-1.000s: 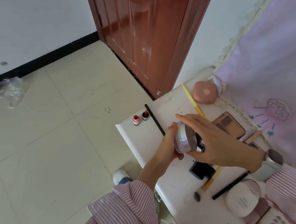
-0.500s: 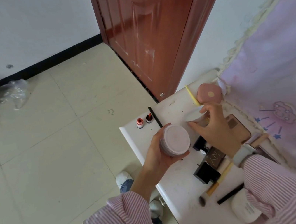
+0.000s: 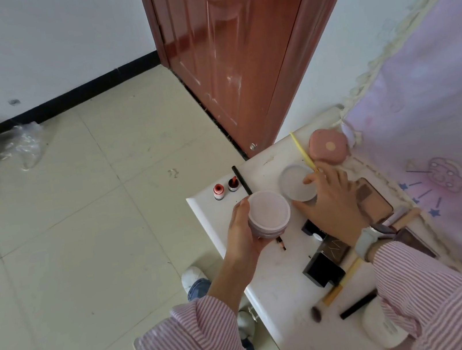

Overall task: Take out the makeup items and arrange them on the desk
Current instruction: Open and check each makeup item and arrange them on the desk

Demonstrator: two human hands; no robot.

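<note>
My left hand (image 3: 240,233) grips a round pink powder jar (image 3: 268,213) without its lid, held just above the left side of the white desk (image 3: 274,286). The jar's round lid (image 3: 297,183) lies flat on the desk to the right of the jar. My right hand (image 3: 332,204) rests over the lid's near edge, fingertips on it. Around them lie a pink compact (image 3: 328,145), a yellow stick (image 3: 303,152), two small red bottles (image 3: 225,189), a black pencil (image 3: 241,179) and a brown palette (image 3: 374,199).
Nearer me the desk holds a black box (image 3: 323,269), a makeup brush (image 3: 337,291), a black stick (image 3: 357,304) and a white case (image 3: 382,327). A pink curtain (image 3: 442,141) hangs on the right. A brown door (image 3: 236,44) stands behind the desk. The desk's left edge drops to tiled floor.
The lid has come off the jar: my right hand carried it to the right and set it on the desk. My left hand kept the jar and turned its top upward.
</note>
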